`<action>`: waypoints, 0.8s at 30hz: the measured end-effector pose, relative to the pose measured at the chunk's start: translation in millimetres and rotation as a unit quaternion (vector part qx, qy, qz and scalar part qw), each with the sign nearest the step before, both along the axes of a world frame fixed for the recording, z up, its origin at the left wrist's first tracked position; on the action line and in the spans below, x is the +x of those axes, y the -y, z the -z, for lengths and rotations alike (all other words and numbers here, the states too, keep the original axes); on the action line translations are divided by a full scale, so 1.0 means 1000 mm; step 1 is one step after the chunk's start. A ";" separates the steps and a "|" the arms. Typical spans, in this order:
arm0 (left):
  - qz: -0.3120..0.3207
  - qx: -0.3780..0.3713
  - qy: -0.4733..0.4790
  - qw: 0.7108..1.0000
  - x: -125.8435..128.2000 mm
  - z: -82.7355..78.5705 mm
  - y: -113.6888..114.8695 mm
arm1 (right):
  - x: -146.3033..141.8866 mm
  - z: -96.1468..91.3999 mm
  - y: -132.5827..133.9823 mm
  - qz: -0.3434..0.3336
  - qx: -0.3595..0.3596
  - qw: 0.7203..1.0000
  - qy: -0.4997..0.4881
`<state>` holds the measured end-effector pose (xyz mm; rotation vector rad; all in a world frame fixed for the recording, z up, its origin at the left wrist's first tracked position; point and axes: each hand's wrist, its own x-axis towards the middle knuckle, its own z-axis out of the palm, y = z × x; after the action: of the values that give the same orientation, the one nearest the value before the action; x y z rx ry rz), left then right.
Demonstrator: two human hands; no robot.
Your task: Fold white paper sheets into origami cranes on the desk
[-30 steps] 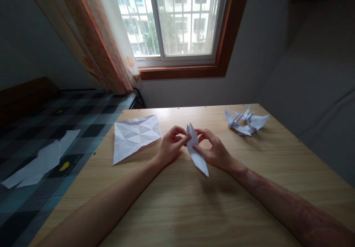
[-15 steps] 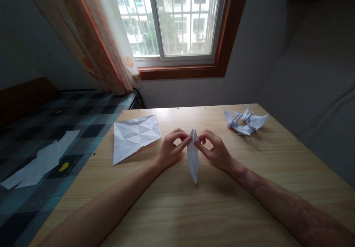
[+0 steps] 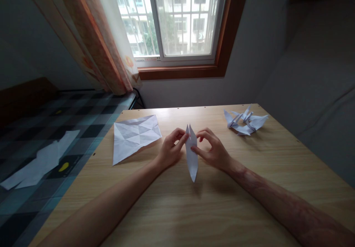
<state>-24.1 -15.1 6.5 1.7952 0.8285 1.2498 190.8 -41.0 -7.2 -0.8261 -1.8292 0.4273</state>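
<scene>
A narrow white folded paper [image 3: 192, 158], pointed at the bottom and split into two tips at the top, is held up over the table between my hands. Its upper left edge is pinched between the thumb and fingers of my left hand [image 3: 174, 145]. On the other side my right hand [image 3: 213, 146] has its thumb against the paper's front and its index finger by the right edge. The right hand's remaining fingers are curled, and the paper's back is hidden from me.
A creased white sheet [image 3: 135, 134] lies on the wooden table [image 3: 172, 210] to the left. Several folded paper cranes [image 3: 245, 121] sit together at the back right. Paper strips [image 3: 47, 162] rest on the checked bed [image 3: 16, 217] left of the table, and a window is behind.
The folded paper has shifted slightly left and up, and its two tips stand further apart. My right thumb has slid lower on the paper, with the index finger more extended.
</scene>
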 end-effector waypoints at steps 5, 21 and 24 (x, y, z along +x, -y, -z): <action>0.004 -0.034 0.030 0.999 0.001 0.002 0.000 | -0.001 0.007 -0.002 0.019 -0.020 1.000 -0.013; 0.054 -0.026 0.012 0.998 0.001 -0.001 0.005 | -0.001 0.004 0.001 -0.014 -0.086 0.995 -0.052; 0.095 -0.057 0.003 0.994 0.002 -0.002 0.005 | 0.001 0.008 0.003 -0.010 -0.097 0.992 -0.084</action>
<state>-22.4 -20.2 8.1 1.7337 0.6942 1.0640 191.6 -43.9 -15.0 -0.8760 -1.6578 0.6750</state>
